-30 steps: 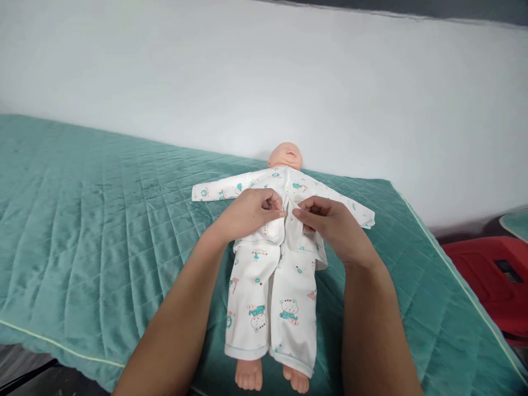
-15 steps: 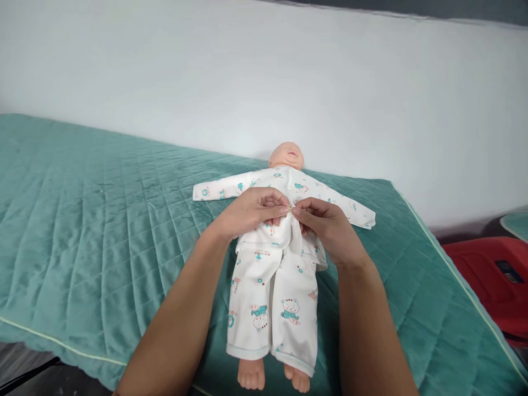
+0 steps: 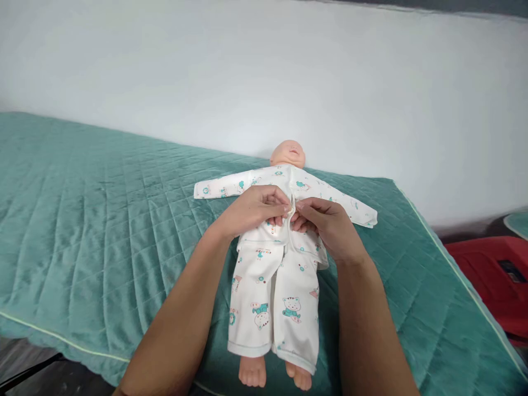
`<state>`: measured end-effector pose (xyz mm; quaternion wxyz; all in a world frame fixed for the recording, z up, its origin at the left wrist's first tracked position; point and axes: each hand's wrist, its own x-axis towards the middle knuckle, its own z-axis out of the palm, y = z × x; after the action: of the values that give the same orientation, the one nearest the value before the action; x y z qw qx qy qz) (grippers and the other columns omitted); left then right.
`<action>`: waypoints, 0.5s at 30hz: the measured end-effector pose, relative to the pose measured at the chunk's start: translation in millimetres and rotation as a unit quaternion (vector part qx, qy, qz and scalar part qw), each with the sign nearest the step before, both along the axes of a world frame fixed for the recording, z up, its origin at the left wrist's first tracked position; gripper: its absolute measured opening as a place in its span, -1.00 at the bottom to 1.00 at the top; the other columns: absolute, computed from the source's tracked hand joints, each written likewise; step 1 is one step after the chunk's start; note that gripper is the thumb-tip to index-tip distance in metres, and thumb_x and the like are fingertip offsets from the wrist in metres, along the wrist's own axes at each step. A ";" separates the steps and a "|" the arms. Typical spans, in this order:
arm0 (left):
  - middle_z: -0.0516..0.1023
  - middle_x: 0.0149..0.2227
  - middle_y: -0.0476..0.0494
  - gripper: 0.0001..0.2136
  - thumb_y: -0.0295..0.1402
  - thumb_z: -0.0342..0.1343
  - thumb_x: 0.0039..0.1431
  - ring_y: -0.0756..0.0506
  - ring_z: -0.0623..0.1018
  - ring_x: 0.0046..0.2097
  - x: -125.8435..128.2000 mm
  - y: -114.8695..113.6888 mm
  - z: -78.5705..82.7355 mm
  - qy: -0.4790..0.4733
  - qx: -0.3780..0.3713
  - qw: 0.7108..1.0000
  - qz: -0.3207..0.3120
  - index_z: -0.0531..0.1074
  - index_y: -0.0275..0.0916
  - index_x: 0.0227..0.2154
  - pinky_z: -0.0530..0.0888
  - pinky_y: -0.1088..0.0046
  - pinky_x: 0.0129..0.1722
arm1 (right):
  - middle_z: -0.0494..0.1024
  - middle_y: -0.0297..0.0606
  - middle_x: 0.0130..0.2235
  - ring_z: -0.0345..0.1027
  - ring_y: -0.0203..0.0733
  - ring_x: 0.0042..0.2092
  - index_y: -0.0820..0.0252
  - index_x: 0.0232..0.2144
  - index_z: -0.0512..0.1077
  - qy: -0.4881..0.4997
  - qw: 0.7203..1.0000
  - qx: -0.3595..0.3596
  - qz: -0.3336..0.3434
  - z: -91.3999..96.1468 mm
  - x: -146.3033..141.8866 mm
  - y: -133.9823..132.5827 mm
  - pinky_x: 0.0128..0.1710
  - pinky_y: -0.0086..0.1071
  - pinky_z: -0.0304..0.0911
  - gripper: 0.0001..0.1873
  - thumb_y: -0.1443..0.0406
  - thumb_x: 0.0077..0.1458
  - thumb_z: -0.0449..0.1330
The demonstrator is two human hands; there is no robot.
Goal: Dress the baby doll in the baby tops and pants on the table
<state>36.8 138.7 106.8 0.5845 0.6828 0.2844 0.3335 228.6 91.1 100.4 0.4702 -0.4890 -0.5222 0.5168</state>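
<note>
A baby doll (image 3: pixel 288 153) lies on its back on a quilted teal mattress (image 3: pixel 103 220), head toward the wall, bare feet toward me. It wears a white printed shirt (image 3: pixel 247 184) with sleeves spread wide and matching printed trousers (image 3: pixel 274 297). My left hand (image 3: pixel 256 209) pinches the left edge of the shirt front at the doll's chest. My right hand (image 3: pixel 325 223) pinches the right edge. The fingertips of both hands meet at the shirt's middle seam, pressed together over the fabric.
A pale wall (image 3: pixel 264 77) runs behind the mattress. At the right a red object (image 3: pixel 490 280) lies below the mattress edge, which slopes down past it. The mattress front edge with pale piping (image 3: pixel 61 341) is near my left forearm.
Both hands have drawn the two shirt flaps together from apart to touching at the chest. The loose right flap now lies closed.
</note>
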 end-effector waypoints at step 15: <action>0.55 -0.43 -0.07 -0.89 -0.33 0.21 0.12 0.01 0.52 -0.39 1.1 -0.8 -1.0 0.044 0.011 0.999 0.022 0.53 -0.29 -0.36 0.46 0.49 -0.38 | 0.65 -0.24 -0.41 0.53 -0.24 -0.43 0.16 -0.37 0.45 0.050 0.999 -0.009 -0.004 -4.3 -0.1 2.5 -0.48 -0.46 0.31 -0.77 0.12 0.17 0.27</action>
<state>37.9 137.9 105.9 0.5564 0.6969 0.3207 0.3192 228.5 93.6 96.1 0.4933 -0.4694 -0.4914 0.5430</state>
